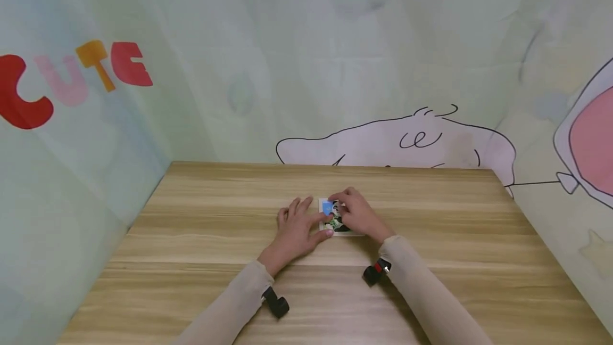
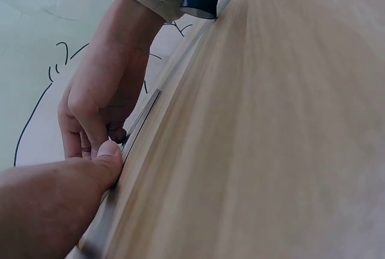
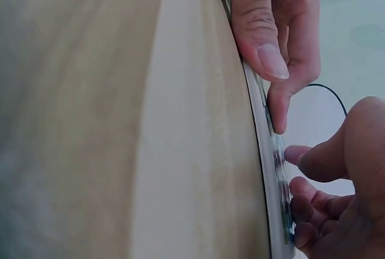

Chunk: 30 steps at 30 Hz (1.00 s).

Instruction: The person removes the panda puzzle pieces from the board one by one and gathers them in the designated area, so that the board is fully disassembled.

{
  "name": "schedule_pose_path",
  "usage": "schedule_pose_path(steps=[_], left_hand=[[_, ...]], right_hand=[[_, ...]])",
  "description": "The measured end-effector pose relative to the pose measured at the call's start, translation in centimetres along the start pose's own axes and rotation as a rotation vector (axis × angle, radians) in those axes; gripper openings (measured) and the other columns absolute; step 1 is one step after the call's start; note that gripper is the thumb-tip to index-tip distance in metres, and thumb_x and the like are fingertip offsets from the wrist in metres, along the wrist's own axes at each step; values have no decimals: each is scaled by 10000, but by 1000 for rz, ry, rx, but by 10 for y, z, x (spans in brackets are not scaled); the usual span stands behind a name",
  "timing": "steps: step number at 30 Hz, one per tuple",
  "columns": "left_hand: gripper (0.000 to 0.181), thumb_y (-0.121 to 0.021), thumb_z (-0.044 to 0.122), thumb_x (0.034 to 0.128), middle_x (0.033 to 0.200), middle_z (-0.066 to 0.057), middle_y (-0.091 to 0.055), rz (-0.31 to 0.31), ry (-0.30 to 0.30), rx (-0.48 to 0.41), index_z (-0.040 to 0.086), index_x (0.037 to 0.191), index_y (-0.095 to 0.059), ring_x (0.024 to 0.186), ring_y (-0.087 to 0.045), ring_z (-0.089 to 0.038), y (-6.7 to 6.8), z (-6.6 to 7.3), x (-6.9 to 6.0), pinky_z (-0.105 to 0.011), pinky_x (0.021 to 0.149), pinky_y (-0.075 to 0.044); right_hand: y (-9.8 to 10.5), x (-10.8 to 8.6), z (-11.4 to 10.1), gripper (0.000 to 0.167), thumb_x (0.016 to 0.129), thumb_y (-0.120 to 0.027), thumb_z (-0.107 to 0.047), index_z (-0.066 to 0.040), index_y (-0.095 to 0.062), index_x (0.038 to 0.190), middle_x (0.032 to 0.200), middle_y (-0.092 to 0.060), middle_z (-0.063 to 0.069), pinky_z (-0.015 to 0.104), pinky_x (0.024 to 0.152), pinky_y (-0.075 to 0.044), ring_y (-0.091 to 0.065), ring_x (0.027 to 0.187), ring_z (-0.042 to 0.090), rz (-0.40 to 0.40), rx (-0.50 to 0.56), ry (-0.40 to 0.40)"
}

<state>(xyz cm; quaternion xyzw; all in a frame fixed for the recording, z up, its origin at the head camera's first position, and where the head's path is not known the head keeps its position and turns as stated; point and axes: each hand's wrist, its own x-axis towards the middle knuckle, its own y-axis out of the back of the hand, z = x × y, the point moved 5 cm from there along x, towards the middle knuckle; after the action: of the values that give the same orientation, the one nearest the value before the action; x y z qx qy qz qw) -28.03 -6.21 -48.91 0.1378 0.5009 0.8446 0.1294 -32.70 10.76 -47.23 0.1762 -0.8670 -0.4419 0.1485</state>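
Observation:
A small flat white-edged picture card (image 1: 328, 208), with a panda, green leaves and a blue patch, lies on the wooden table (image 1: 230, 185). My left hand (image 1: 298, 230) is spread flat at its left side, with thumb and index finger reaching onto it. From the right, my right hand (image 1: 360, 215) bends its fingers down over the card's upper and right part, hiding some of the picture. The right wrist view shows the card (image 3: 283, 181) edge-on, my left thumb (image 3: 272, 60) against its edge and my right fingertips (image 3: 304, 202) touching its face.
Behind the table hangs a pale cloth backdrop (image 1: 297, 57) with a cartoon drawing and coloured letters. The table's far edge (image 1: 239, 163) lies beyond both hands. A black strap camera (image 1: 276, 303) sits at the left wrist, another (image 1: 375, 272) at the right.

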Motion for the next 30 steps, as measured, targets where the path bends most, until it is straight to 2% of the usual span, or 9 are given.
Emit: schedule_pose_path(steps=[4, 8, 12, 19, 22, 27, 30], left_hand=[[435, -667, 600, 1002, 1729, -198, -369, 8, -4, -5, 377, 1370, -729, 1615, -235, -539, -1, 0, 0, -736, 1199, -193], [423, -675, 592, 999, 1719, -202, -386, 19, -10, -8, 366, 1350, -739, 1605, -252, -547, -1, 1, -1, -735, 1191, -200], [420, -672, 596, 1000, 1720, -196, -390, 24, -13, -6, 368, 1347, -738, 1606, -256, -546, -1, 1, 0, -737, 1194, -198], [426, -660, 622, 997, 1727, -188, -386, 17, -20, -8, 385, 1343, -735, 1607, -252, -552, -4, 2, 1, -755, 1198, -188], [430, -661, 625, 994, 1732, -187, -378, 15, -22, -19, 383, 1342, -732, 1610, -243, -553, -5, 2, 1, -749, 1204, -178], [436, -661, 616, 998, 1728, -194, -380, 15, -19, -19, 359, 1343, -735, 1608, -247, -550, -4, 1, 0, -743, 1192, -187], [439, -660, 611, 1002, 1723, -197, -384, 15, -16, -6, 349, 1345, -736, 1605, -253, -547, -3, 0, 0, -744, 1183, -198]], right_hand=[[-1, 2, -1, 417, 900, -532, 20, -63, -730, 1257, 1144, -628, 146, 398, 896, -483, -543, 990, 228, 1, -11, -18], [0, 3, -7, 417, 840, -571, 46, -31, -743, 1212, 1154, -637, 166, 456, 930, -528, -579, 998, 259, 11, -29, -26], [1, 6, -12, 389, 845, -599, 65, -14, -746, 1197, 1186, -628, 168, 484, 981, -547, -594, 1027, 272, 11, -52, -48], [1, 15, -6, 342, 826, -635, 51, -63, -730, 1134, 1276, -593, 170, 440, 800, -560, -601, 1022, 277, -4, -89, -123], [2, 15, -6, 361, 811, -628, 44, -75, -712, 1141, 1269, -602, 152, 433, 783, -551, -603, 1019, 269, -1, -81, -140], [4, 14, -9, 245, 905, -676, -47, -79, -695, 1147, 1198, -661, 114, 443, 826, -553, -612, 988, 244, 12, -46, -127], [4, 14, -10, 216, 966, -741, -133, -78, -685, 1168, 1138, -699, 101, 391, 774, -539, -619, 905, 216, 40, -17, -106]])
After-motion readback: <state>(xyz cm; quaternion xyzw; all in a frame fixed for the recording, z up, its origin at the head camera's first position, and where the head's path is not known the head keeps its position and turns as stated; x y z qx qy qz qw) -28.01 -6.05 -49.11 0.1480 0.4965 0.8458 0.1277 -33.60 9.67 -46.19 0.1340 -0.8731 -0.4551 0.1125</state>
